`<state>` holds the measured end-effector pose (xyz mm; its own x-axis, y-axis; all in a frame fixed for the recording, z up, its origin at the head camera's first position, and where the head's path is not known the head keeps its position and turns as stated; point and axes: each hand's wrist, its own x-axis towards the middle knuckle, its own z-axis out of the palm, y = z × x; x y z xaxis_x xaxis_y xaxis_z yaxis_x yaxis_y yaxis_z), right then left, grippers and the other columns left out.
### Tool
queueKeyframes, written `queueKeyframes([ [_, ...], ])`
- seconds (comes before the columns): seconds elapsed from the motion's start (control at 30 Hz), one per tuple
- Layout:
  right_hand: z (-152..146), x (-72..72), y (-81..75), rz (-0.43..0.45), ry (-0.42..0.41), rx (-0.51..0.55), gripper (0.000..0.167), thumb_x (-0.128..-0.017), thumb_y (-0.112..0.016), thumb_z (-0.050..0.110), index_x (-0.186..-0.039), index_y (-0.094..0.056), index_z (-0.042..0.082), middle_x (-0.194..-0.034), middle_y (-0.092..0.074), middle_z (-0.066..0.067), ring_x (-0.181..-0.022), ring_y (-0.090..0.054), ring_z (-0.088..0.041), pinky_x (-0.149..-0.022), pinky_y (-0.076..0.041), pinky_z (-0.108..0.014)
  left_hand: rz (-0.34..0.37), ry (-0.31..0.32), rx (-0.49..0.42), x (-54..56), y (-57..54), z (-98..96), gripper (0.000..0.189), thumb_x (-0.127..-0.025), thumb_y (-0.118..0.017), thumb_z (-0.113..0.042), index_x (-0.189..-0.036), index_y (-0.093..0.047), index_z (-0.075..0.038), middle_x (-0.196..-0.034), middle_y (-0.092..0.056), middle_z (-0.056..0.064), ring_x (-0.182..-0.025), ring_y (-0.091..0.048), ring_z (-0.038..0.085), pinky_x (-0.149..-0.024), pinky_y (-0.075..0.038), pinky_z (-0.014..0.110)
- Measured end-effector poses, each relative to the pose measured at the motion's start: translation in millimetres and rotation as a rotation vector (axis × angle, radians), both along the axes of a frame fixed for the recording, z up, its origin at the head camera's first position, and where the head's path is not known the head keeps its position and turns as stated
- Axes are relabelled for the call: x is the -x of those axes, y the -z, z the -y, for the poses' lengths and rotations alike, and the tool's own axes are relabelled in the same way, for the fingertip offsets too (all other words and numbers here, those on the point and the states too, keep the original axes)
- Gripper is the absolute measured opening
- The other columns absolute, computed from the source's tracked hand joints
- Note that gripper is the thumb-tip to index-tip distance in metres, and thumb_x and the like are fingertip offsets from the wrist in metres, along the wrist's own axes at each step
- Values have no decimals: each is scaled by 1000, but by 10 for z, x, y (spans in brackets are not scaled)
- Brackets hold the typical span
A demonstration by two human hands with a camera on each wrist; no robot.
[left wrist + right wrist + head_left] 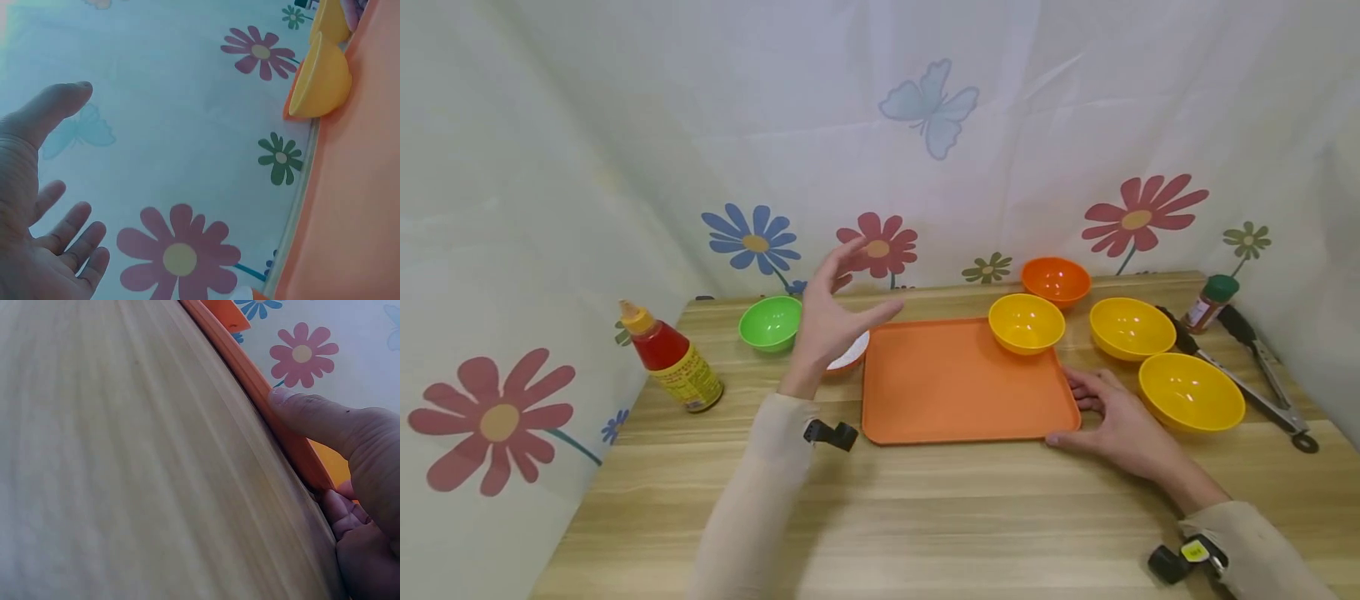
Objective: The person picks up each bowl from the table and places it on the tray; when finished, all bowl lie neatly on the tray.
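Orange tray (955,392) | right hand (1116,425): gripping near-right corner | left hand (835,325): raised, empty, spread | advised: handle level, 1 yellow bowl (1026,325) at far-right corner

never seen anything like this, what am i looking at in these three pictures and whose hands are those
There is no robot here, just one person working bare-handed. The wide picture looks down from the person's head; the other two are taken from the left and right wrists.

On the wooden table lies an orange tray. A yellow bowl sits at its far right corner. Around it are two more yellow bowls, an orange bowl, a green bowl, a bottle, a jar and tongs.

The right hand grips the tray's near right corner. The left hand is raised and holds nothing.
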<state>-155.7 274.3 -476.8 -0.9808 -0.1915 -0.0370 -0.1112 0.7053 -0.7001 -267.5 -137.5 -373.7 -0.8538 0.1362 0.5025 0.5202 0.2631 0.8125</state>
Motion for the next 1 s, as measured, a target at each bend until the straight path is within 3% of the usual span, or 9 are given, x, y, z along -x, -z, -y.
queueKeyframes([
  [0.33,-17,-15,-29,9,6,-2,119,-85,-92,63,-172,-37,4,-147,-50,-18,-130,-66,-37,-116,-53,-63,98,-104,39,-246,348,496,95,-79,-103,-25,-162,-56,-26,-159,-62,-2,-150,-54,28,-127,-42,58],
  [0.57,-16,-1,-36,-3,2,-2,118,-86,-93,62,-172,-37,3,-146,-50,-18,-129,-67,-37,-116,-53,-63,142,-190,22,-318,551,765,96,-81,-102,-21,-164,-53,-18,-162,-58,5,-151,-51,30,-126,-42,59],
  [0.73,-4,-2,-34,-3,-5,-1,116,-87,-92,61,-172,-38,3,-146,-51,-17,-128,-66,-35,-116,-53,-62,178,-220,40,-362,679,885,99,-82,-102,-21,-165,-50,-14,-166,-54,14,-151,-50,34,-127,-42,61],
  [1.0,12,-11,-20,16,-5,17,118,-87,-92,61,-173,-36,4,-148,-50,-18,-129,-65,-36,-116,-53,-63,289,-280,77,-446,830,947,108,-80,-104,-39,-168,-45,-15,-168,-52,9,-151,-52,33,-127,-44,57],
])
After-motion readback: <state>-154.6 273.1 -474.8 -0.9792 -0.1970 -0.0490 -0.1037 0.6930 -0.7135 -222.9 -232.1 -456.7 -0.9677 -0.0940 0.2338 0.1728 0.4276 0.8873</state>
